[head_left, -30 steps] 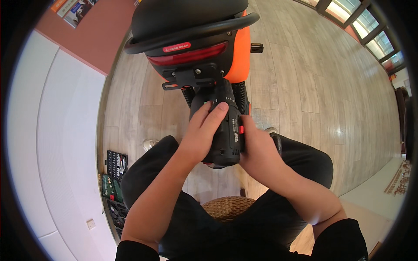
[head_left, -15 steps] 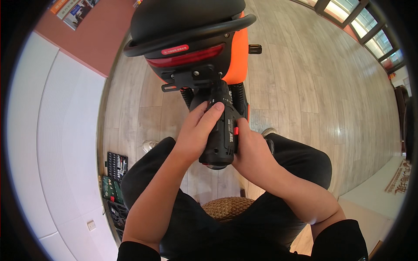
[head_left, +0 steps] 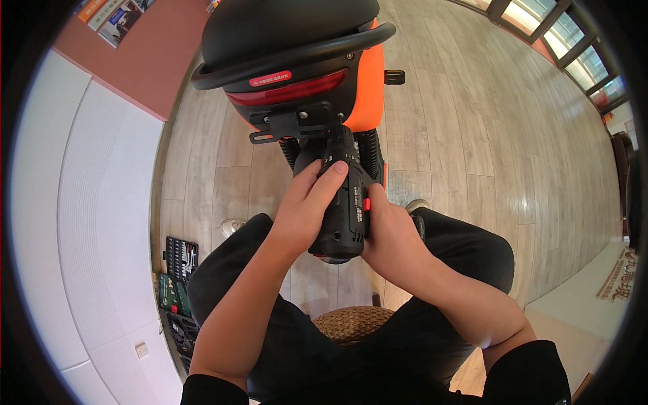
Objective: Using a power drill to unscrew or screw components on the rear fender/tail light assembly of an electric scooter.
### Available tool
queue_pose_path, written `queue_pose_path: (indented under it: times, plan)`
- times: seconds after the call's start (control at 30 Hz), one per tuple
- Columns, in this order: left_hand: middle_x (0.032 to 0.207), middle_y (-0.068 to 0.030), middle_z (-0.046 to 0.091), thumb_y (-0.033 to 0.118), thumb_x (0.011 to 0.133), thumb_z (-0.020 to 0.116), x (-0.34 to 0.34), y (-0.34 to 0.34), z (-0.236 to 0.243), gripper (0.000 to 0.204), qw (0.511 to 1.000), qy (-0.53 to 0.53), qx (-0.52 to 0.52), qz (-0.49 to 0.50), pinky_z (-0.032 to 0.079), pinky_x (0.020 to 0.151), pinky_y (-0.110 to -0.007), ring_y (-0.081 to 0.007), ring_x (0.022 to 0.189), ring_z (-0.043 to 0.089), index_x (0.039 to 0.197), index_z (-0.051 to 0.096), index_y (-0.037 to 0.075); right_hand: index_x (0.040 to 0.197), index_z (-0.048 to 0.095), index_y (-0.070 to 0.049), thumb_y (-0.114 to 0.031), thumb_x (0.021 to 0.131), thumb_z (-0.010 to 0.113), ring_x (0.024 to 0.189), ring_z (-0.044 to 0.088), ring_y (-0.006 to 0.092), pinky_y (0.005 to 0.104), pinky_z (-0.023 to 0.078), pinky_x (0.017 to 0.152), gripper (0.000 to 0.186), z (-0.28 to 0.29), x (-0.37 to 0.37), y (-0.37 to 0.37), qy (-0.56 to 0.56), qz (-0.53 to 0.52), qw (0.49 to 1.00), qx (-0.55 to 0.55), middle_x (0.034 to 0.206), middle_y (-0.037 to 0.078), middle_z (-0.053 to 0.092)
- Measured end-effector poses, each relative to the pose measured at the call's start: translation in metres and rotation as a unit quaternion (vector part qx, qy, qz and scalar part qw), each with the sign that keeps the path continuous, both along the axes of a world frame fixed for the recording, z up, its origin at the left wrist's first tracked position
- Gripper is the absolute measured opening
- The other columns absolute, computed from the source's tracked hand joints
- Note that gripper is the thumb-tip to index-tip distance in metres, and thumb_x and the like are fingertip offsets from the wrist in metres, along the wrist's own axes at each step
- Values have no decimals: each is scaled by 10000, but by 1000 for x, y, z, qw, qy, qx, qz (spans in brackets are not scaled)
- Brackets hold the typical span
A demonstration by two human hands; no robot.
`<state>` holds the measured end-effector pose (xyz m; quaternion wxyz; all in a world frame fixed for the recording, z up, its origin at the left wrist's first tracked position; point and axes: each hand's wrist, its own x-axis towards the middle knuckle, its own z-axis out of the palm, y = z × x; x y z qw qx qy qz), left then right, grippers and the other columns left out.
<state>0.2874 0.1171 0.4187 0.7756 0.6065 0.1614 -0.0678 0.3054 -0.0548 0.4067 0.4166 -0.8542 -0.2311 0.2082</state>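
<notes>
A black cordless drill (head_left: 345, 209) with a small red switch points away from me at the rear of an orange and black scooter (head_left: 368, 88). My left hand (head_left: 307, 202) is closed over the drill's body from the left, thumb on top. On the right, my right hand (head_left: 391, 223) is wrapped round its handle, which is mostly hidden below. The drill's front end reaches the right side of a black slotted bracket (head_left: 297, 123) under the red tail light (head_left: 290, 89). Whether the bit touches a screw there I cannot tell.
On the floor at left, against the white wall (head_left: 108, 223), lies an open tool case (head_left: 181, 260) with sockets and a green kit (head_left: 173, 293) beside it. Beneath me is a woven stool (head_left: 351, 324). A footpeg (head_left: 395, 77) juts from the scooter's right side.
Very little differs. The drill's numbered collar has turned slightly or tilted, and the drill body has shifted a touch; both hands keep the same hold.
</notes>
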Motion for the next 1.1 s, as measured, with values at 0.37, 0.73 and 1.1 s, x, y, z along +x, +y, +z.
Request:
queue_pose_path:
  times: [0.37,0.73,1.1]
  plan:
    - [943,-29,659,407,1046,603,1,0,-5,400,1000,-9,2,7,507,744,-258,-89,823,608,1122,634,15,1234,387,70,50,756,686,892,662,516,556,533,778,564,5,-2,-1,-6,-18,1000,9,901,327,654]
    - [953,-41,663,438,1043,600,0,-2,-2,432,1000,-2,-12,21,516,752,-262,-99,829,618,1116,643,14,1140,358,41,66,776,673,862,656,530,560,530,730,482,0,-4,2,-13,-17,1000,17,854,331,635]
    - [968,-36,666,404,1058,582,-2,-1,1,408,1000,-6,2,4,525,758,-264,-90,843,623,1167,642,16,1117,346,40,76,771,668,847,655,528,556,532,703,474,-2,-5,1,-23,-11,999,26,851,326,628]
